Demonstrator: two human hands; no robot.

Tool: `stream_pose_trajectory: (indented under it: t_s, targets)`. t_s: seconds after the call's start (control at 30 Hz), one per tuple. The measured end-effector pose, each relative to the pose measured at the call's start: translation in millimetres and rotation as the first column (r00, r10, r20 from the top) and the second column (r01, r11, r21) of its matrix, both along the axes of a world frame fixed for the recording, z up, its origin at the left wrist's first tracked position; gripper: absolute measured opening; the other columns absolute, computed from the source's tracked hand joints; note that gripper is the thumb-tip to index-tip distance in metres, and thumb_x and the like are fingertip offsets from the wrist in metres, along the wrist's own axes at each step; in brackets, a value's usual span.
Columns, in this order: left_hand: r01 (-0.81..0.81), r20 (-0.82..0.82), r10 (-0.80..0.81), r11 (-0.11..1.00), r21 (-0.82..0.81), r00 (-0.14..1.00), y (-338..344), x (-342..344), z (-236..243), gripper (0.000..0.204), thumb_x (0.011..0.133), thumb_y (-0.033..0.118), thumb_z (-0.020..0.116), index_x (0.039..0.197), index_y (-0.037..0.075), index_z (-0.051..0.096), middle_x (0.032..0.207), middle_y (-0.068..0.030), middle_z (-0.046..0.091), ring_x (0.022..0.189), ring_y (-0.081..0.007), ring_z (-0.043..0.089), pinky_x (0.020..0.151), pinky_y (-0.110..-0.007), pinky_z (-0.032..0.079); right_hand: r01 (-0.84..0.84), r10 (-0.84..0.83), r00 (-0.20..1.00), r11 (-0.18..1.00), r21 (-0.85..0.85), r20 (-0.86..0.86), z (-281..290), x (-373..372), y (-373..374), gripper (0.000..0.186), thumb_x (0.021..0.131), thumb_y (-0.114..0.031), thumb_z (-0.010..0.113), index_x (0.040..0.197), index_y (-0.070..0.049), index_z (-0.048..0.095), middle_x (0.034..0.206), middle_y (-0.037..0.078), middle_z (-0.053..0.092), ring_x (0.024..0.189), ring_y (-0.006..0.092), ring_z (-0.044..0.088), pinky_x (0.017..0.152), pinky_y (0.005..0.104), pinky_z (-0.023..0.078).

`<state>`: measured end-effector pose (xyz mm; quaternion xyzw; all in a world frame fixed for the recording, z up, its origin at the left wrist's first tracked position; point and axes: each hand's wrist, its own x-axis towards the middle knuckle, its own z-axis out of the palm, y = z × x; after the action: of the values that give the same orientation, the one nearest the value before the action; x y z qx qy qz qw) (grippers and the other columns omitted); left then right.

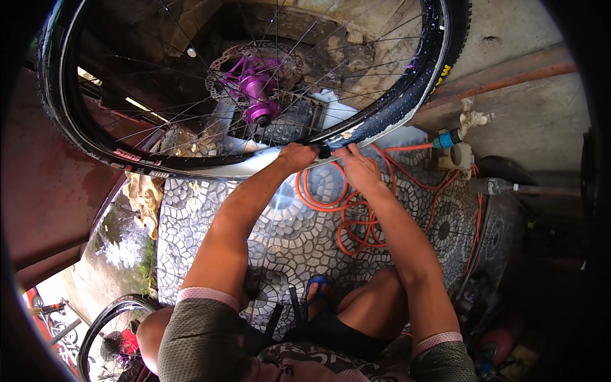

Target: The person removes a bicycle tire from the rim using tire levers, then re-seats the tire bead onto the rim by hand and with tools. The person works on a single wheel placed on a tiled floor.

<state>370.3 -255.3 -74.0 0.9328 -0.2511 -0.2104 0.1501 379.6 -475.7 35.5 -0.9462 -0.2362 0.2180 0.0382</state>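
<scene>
floor: grey mosaic-pattern tiles (286,242) - wet
wall: bare concrete (541,121), rusty pipe (509,73)
left: red-brown panel (44,184) - daylight below

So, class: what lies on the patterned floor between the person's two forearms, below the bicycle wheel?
In the head view, a coiled orange hose lies on the patterned floor between the forearms, beneath the left hand and right hand gripping the wheel's tyre.

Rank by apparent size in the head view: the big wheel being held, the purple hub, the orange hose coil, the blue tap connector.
1. Big wheel, by far the largest, though it is also nearest the camera.
2. Orange hose coil.
3. Purple hub.
4. Blue tap connector, smallest.

Both hands, left hand and right hand, grip the tyre.
</scene>
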Motion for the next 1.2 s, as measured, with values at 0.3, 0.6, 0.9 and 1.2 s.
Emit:
stream_pose_trajectory:
  t_s: [0.3,0.6,0.9,1.2]
  targets:
    - [-0.097,0.212,0.122,0.988,-0.124,0.97,7.4,-21.8,-23.8,0.033,0.098,0.015,0.056,0.13,0.011,0.061,0.124,-0.0141,0.07,0.103,-0.0363,0.075,0.084,-0.05,0.062,-0.005,0.006,0.999,1.0,0.018,-0.039,9.7,-6.3,1.1,0.049,0.094,0.0,0.057,0.138,-0.021,0.058,0.135,0.012,0.057,0.103,0.0424,0.071,0.09,0.0534,0.057]
    - [-0.279,0.049,0.288,0.95,-0.14,0.956,6.8,-13.6,-29.6,0.024,0.093,0.026,0.067,0.113,0.016,0.075,0.115,-0.0079,0.07,0.104,-0.0339,0.073,0.087,-0.05,0.06,0.104,-0.089,0.993,0.967,0.233,-0.073,0.8,-3.7,6.3,0.031,0.098,-0.011,0.061,0.128,-0.018,0.067,0.131,0.009,0.06,0.106,0.0399,0.07,0.092,0.0521,0.056]
    - [-0.22,0.005,0.234,0.923,-0.315,0.972,15.8,-15.1,-25.4,0.031,0.089,0.022,0.071,0.116,0.011,0.063,0.115,-0.0116,0.065,0.105,-0.0378,0.069,0.089,-0.051,0.056,0.111,-0.104,0.993,0.987,0.117,-0.058,-16.4,-0.9,5.2,0.028,0.1,-0.014,0.061,0.127,-0.018,0.069,0.129,0.011,0.06,0.105,0.0389,0.071,0.093,0.0509,0.056]
    - [-0.221,-0.087,0.204,0.866,-0.449,0.975,20.8,-25.5,-19.0,0.031,0.088,0.017,0.072,0.115,0.009,0.059,0.115,-0.0137,0.06,0.109,-0.0404,0.066,0.089,-0.051,0.054,0.086,-0.076,0.995,0.985,0.152,-0.069,-27.5,2.0,-3.3,0.038,0.095,-0.007,0.064,0.131,-0.02,0.066,0.128,0.011,0.059,0.105,0.0387,0.071,0.09,0.0507,0.058]
